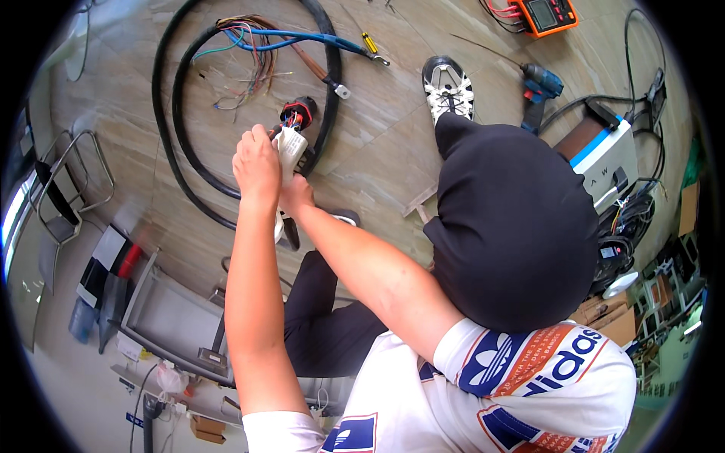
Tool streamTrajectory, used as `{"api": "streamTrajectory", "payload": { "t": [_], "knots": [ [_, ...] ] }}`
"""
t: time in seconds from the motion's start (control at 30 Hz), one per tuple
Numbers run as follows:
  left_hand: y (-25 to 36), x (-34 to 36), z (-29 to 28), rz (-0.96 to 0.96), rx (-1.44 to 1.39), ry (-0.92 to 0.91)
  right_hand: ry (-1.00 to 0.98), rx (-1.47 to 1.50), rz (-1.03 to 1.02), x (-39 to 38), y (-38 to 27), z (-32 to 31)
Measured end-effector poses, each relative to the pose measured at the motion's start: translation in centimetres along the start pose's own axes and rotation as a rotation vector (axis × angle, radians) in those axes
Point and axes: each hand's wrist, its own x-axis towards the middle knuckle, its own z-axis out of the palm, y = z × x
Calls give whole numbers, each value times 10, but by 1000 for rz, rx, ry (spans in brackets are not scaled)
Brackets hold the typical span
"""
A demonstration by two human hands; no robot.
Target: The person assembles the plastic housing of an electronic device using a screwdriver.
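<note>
My left hand (pixel 257 166) is closed, its fingers curled, against the left side of a white plastic housing (pixel 291 148). A dark piece shows by its fingertips; I cannot make out what they grip. Just below, my right hand (pixel 297 195) wraps around the lower end of the housing, its fingers partly hidden. Beyond the housing's far end sits a round black connector (pixel 300 111) with a red rim, thin coloured wires running into it. Around my hands, a thick black cable (pixel 177 124) lies coiled on the floor. Its fanned-out end has thin coloured wires (pixel 257 64) and blue leads (pixel 325 40) with metal lugs.
A yellow screwdriver (pixel 369 42) lies past the coil. Farther right are a blue cordless drill (pixel 540 83) with a long bit, an orange meter (pixel 547 15) and a silver-grey box (pixel 613 162) with black cables. A grey metal frame (pixel 174 309) stands at the left.
</note>
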Motion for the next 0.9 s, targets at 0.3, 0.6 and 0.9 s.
{"api": "streamTrajectory", "payload": {
  "t": [0.3, 0.6, 0.9],
  "knots": [
    [21, 11, -10, -357, 34, -303, 13, 42, -34, -9, 1, -1],
    [-1, -1, -5, -17, 2, -93, 35, -10, -28, -6, 1, -1],
    [4, 14, -7, -395, 7, -345, -18, -22, -17, -1, 2, 0]
  ]
}}
